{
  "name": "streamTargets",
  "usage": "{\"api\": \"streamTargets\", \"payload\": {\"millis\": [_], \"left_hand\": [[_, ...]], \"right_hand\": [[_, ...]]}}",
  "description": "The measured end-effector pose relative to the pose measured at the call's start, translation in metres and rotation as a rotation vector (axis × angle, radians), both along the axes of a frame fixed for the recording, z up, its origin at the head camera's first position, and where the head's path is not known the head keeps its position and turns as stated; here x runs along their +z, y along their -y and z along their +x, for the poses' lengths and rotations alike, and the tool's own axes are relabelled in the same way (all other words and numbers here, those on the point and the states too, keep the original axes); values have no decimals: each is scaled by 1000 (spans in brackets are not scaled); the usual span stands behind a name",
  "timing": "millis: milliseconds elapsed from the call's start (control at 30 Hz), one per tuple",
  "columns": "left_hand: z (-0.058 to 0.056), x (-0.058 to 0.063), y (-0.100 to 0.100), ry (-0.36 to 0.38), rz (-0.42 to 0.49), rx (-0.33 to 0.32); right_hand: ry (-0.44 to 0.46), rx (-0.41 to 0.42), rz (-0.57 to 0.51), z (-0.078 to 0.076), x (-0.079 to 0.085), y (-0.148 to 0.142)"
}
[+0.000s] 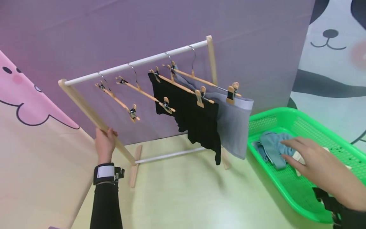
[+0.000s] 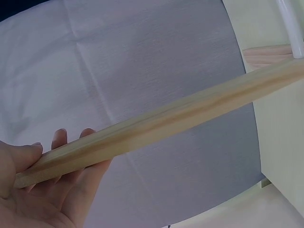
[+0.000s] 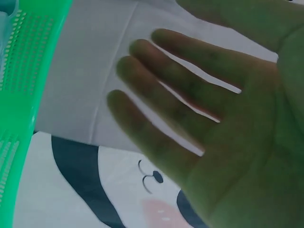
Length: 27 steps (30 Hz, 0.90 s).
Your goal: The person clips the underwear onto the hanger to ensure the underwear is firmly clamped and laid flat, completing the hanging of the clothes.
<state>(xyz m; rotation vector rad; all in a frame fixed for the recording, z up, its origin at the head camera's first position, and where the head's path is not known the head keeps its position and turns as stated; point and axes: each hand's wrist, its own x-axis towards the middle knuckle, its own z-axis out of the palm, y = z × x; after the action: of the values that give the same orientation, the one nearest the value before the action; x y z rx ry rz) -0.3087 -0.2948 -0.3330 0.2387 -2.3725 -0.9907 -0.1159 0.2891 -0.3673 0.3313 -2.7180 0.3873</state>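
Note:
My left hand (image 1: 105, 143) holds the wooden side post (image 2: 142, 130) of a small clothes rack. In the left wrist view its thumb lies on one side of the post and its fingers pass behind. Over the green basket (image 1: 288, 197) hovers my right hand (image 1: 320, 162), its fingers spread in the right wrist view (image 3: 190, 104) and nothing in them. Below its fingertips in the head view lies folded blue-grey clothing (image 1: 271, 148). Something cream-white in the basket is partly hidden by this hand.
From the rack's white rail (image 1: 137, 62) hang a black garment (image 1: 186, 117) and a grey garment (image 1: 233, 127), clipped to hangers. Two bare clip hangers (image 1: 120, 103) (image 1: 145, 93) hang to their left. A purple-grey backdrop (image 1: 257, 47) stands behind the rack.

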Motion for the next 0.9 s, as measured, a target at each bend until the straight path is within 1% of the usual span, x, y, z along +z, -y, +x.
{"api": "streamTargets", "payload": {"millis": [200,300,533,633,700,767,833,900], "left_hand": [[-1,0,1,18,2,-4],[-2,0,1,24,2,-3],[-6,2,1,3,4,5],[-6,0,0,-12,28,-6],[-3,-4,0,-18,42,-19],[4,-12,1,-3,53,-41],[12,-24,3,35,66,-73],[22,-37,4,93,82,-104]], "right_hand": [[126,-2,5,-5,-4,-9],[174,-1,13,-9,-6,-11],[252,41,98,-24,-12,-15],[315,71,128,-30,-18,-19],[354,94,140,-34,-22,-22],[390,105,159,-38,-25,-25],[419,103,174,-43,-26,-27],[448,100,176,-48,-25,-28]]}}
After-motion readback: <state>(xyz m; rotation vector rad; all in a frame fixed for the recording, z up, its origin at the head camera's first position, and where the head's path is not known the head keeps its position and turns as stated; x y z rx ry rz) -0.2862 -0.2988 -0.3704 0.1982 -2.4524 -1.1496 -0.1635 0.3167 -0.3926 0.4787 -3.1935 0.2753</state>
